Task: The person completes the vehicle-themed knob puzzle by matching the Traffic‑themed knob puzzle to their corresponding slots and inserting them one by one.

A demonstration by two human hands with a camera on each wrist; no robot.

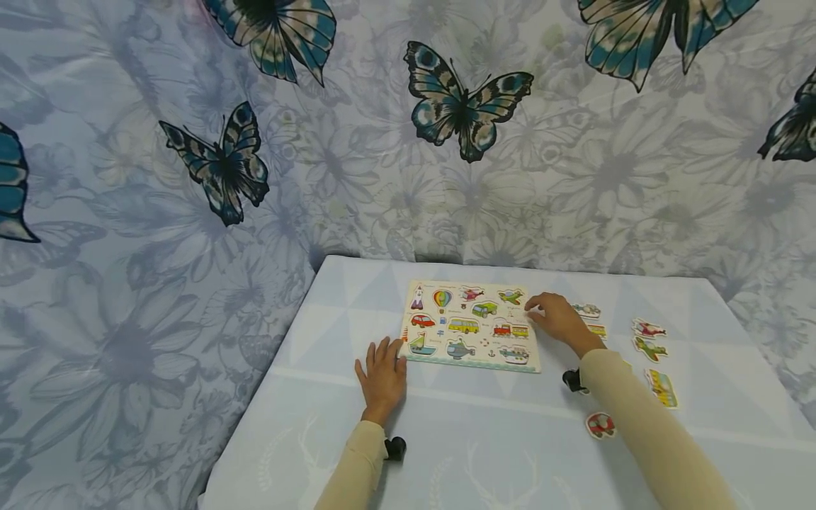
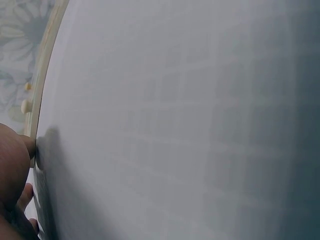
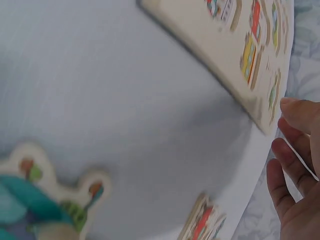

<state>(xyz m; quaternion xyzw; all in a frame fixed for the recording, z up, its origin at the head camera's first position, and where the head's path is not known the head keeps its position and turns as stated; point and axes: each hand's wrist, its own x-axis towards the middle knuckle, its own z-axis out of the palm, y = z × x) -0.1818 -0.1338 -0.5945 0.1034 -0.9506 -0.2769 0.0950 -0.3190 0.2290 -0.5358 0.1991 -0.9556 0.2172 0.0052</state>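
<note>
One puzzle board is touched by the spread left hand; right hand, loosely bent, near opposite edge; loose pieces scattered alongside.

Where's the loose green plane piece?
In the head view, the green plane piece lies on the table's right side, between a red piece above and a yellow one below.

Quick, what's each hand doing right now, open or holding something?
Left hand: open, at the left edge of the puzzle board.
Right hand: open, fingers loosely curled, holding nothing visible.
</note>
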